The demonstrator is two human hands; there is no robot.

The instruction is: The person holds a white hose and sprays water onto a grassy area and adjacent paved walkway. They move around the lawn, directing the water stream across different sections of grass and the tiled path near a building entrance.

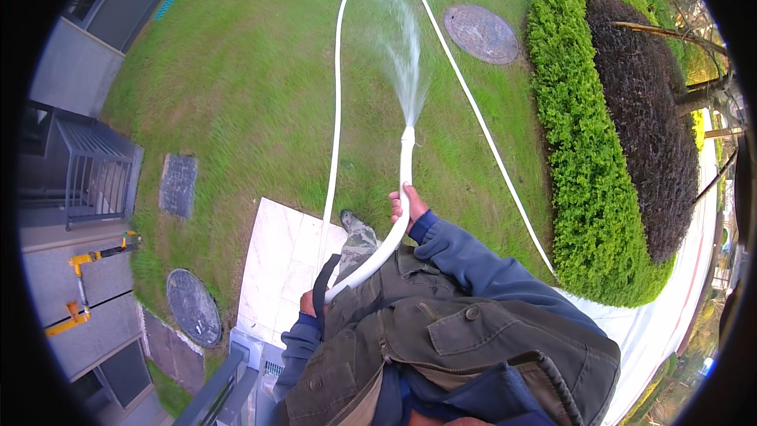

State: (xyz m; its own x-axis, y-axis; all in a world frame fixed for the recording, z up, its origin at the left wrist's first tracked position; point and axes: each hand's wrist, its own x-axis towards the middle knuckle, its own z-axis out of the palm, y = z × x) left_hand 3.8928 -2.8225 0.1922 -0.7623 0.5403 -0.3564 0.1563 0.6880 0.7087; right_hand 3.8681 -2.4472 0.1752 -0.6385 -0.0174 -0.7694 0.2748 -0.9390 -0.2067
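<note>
A white water hose (378,257) curves up across my body, and water (408,65) sprays from its end over the grass lawn (254,100). My right hand (412,206) is closed around the hose a short way below its outlet. Lower down at my left hip, my left hand (308,303) is by the hose, partly hidden behind a dark strap (322,284); its fingers cannot be made out. Further hose (337,89) lies in a long loop on the grass, around the spray, with one side running to the hedge and the other back towards my feet.
Pale stone paving (278,248) lies at my feet. A round manhole cover (482,34) is at upper right, another (194,307) at lower left. A clipped green hedge (585,148) borders the right. A building wall (77,71), yellow pipe (80,263) and metal railing (222,384) stand left.
</note>
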